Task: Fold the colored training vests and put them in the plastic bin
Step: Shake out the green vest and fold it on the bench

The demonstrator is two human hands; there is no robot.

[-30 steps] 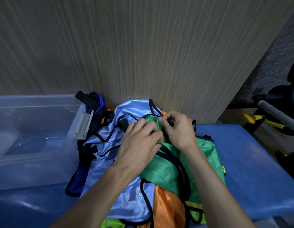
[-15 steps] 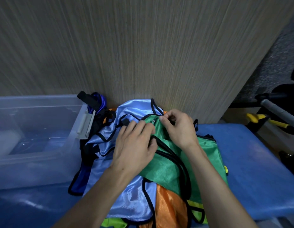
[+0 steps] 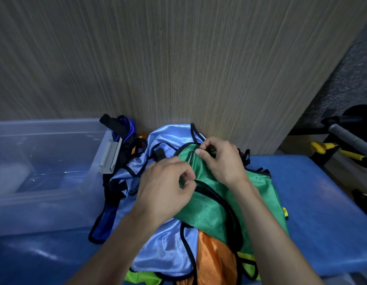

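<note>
Since half a second ago your left hand (image 3: 164, 188) has curled from lying flat into a pinching grip on the green vest's (image 3: 211, 210) black trim, while your right hand (image 3: 221, 159) pinches its collar; the vest tops the pile beside the plastic bin (image 3: 55, 202).

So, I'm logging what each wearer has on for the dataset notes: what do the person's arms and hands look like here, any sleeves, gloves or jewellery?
Both forearms are bare as far as the frame shows, with no sleeve edge in view. The left hand and right hand wear no gloves, and no rings, watch or wristband are visible. Nails look short and plain.
</note>
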